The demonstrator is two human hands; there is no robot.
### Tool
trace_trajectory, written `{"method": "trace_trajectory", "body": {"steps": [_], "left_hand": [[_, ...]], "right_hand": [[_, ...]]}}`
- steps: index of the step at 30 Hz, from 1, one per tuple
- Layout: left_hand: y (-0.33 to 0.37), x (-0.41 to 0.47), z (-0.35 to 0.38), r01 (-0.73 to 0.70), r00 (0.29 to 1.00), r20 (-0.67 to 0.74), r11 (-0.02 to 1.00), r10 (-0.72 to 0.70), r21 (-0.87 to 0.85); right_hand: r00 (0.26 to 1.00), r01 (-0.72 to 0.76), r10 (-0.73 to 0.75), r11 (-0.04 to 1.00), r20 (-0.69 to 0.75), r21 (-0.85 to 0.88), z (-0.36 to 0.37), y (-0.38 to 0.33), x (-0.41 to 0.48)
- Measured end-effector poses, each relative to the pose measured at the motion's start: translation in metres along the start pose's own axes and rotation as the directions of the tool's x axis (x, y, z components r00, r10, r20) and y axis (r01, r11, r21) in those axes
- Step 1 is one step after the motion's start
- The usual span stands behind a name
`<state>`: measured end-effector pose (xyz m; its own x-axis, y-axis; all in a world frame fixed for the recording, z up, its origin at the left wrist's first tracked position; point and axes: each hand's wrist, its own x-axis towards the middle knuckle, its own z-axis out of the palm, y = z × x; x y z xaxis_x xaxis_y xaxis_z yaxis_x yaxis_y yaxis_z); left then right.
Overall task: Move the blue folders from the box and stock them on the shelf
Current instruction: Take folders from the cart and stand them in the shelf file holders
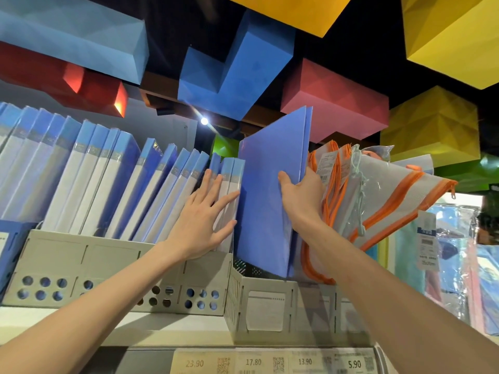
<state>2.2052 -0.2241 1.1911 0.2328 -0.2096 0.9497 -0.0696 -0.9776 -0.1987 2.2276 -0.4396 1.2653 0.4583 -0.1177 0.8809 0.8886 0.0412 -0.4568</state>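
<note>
Gripping blue folders (pixel 267 198) with right hand (pixel 299 201): thumb across the front cover, fingers curled round behind the right edge (two covers visible at the top; exact count hard to tell); held upright with a slight tilt, lower end down inside a narrow grey file holder (pixel 266 311) at the front edge of the shelf (pixel 162 327), right of its middle; can't tell whether resting on the holder's floor.

Pressing left hand (pixel 201 217) flat against the stocked folders (pixel 108 184) just left of the held ones; fingers straight and spread, nothing clasped; fingertips on the rightmost spines, heel of the palm over the top rim of the wide grey holder (pixel 54 260).

Stocked folders: blue tops, pale lower covers, standing on end and slanted, packed side by side in the wide holder along the left half of the shelf's front edge; round holes in that holder's front wall.

Just right of the held folders, beside the right hand: clear mesh pouches (pixel 391 195) with orange zips, fanned out and drooping past the shelf's right end; paper tags hanging off them.

Along the shelf's front lip: price labels (pixel 253 363) reading 23.90, 17.80, 13.90, 5.90.

At the shelf's far left end: darker blue box file (pixel 8 247), cut off by the frame.

Overhead: coloured blocks (pixel 235 66) in blue, red, pink and yellow on a dark ceiling; small spotlight (pixel 204 121) between them.
</note>
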Motion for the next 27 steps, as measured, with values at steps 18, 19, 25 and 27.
{"method": "trace_trajectory", "body": {"steps": [18, 19, 25, 27], "left_hand": [[-0.001, -0.003, -0.001, -0.008, 1.0, -0.013, 1.0, 0.009, 0.011], [-0.001, -0.003, 0.0, -0.006, 1.0, -0.015, 1.0, 0.006, 0.014], [-0.001, -0.003, 0.002, 0.006, 1.0, -0.011, 1.0, -0.006, 0.03], [-0.002, -0.003, 0.003, 0.01, 1.0, -0.005, 1.0, -0.01, 0.026]], "right_hand": [[0.999, 0.028, -0.032, 0.993, -0.034, -0.116, 0.031, 0.014, -0.013], [0.998, 0.033, -0.038, 0.993, -0.047, -0.111, 0.032, 0.016, -0.015], [0.992, 0.068, -0.084, 0.986, -0.098, -0.155, 0.03, 0.028, -0.035], [0.995, 0.036, -0.051, 0.985, -0.087, -0.167, 0.027, 0.033, -0.04]]}}
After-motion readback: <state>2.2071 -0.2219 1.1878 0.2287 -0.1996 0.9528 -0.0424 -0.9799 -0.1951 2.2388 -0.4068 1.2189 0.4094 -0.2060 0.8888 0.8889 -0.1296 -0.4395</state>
